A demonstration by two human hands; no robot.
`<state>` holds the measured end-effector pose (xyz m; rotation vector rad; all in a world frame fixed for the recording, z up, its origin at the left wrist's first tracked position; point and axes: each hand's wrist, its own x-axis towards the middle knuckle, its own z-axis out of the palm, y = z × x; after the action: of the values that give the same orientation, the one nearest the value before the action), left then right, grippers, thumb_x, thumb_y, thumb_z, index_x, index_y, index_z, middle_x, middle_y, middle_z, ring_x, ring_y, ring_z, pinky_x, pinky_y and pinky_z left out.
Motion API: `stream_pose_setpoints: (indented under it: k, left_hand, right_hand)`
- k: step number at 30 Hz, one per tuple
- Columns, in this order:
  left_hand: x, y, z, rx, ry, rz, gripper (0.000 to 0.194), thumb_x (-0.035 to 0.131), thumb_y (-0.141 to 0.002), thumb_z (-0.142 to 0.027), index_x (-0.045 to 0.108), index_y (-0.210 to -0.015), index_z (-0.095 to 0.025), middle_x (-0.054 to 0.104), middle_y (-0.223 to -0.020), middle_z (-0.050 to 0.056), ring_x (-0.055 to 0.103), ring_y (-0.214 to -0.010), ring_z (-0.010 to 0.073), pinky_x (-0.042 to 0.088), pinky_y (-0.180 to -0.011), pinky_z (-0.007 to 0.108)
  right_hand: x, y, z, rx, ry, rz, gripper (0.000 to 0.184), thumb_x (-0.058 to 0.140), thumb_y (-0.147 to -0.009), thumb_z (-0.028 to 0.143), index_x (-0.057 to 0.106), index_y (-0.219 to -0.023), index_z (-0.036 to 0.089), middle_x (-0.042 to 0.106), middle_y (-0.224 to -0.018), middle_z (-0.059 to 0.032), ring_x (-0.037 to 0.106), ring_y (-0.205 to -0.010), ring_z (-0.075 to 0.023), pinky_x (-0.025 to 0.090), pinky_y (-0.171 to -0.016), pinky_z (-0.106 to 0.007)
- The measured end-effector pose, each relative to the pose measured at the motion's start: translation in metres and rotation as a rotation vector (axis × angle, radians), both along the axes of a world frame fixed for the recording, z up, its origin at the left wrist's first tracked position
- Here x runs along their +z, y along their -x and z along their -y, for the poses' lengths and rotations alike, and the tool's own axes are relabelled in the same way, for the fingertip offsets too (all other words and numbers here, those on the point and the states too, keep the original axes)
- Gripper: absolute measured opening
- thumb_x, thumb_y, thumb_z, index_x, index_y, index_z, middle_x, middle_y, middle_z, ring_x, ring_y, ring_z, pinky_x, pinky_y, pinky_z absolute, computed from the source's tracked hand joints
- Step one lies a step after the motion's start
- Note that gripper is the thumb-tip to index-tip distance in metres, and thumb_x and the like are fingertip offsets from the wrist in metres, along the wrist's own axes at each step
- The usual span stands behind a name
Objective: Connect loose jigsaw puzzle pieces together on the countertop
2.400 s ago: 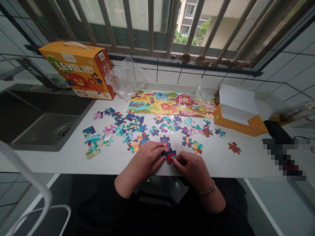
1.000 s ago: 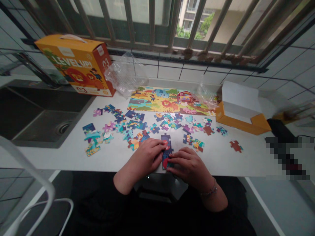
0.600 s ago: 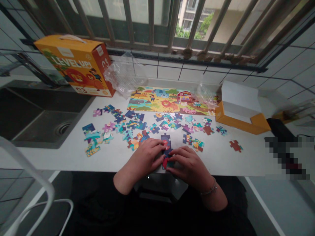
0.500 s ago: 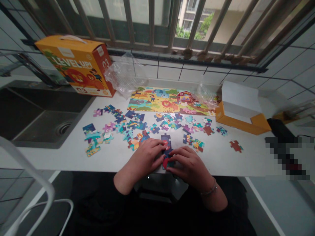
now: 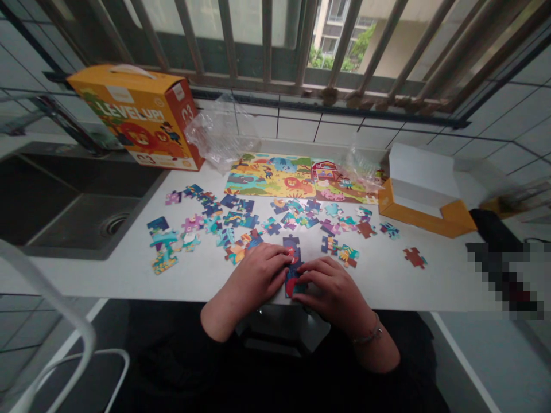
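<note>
Left hand: the left hand [image 5: 256, 276] lies on the surface [image 5: 390, 287], its fingertips against the left side of the joined puzzle pieces [image 5: 291, 252].

Right hand: the right hand [image 5: 331, 285] sits just beside the left hand, its fingers over the lower end of the same pieces. A thin bracelet [image 5: 368, 337] circles the right wrist. Whether either hand is gripping or only pressing, I cannot tell.

Joined pieces: a narrow, upright strip of dark blue pieces with red on them, flat on the surface between the hands, near the front edge. Its lower end is partly hidden by the fingers.

Loose pieces: many colourful puzzle pieces [image 5: 271, 225] are scattered across the surface above and to both sides of the hands. One reddish-brown piece [image 5: 415, 257] lies well apart on the right.

Assembled puzzle: a jungle scene with a lion and a farm scene with a red barn [image 5: 271, 179] lie together along the back of the surface.

Packaging: an orange puzzle box [image 5: 133, 117] stands at back left, and an open orange box tray [image 5: 413, 215] sits at right. Clear plastic bags [image 5: 219, 135] lie along the back.

Surroundings: a dark sink [image 5: 77, 218] is set in the surface at left, below a barred window [image 5: 267, 34].
</note>
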<state>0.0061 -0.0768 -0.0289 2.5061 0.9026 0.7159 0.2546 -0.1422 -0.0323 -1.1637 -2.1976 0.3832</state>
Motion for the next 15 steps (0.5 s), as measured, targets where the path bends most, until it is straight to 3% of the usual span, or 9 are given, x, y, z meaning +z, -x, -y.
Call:
stream_pose_setpoints:
  k: [15]
  left_hand:
    - [0.0002, 0.0003, 0.0021, 0.006, 0.018, -0.008, 0.031, 0.064, -0.102, -0.014, 0.074, -0.130, -0.023, 0.076, -0.138, 0.010, 0.070, -0.125, 0.0297, 0.055, -0.108, 0.050]
  right_hand:
    - [0.0029, -0.0004, 0.0011, -0.008, -0.026, 0.010, 0.020, 0.089, -0.097, 0.039, 0.076, -0.108, 0.029, 0.081, -0.119, -0.0065, 0.072, -0.105, -0.0273, 0.058, -0.092, -0.047]
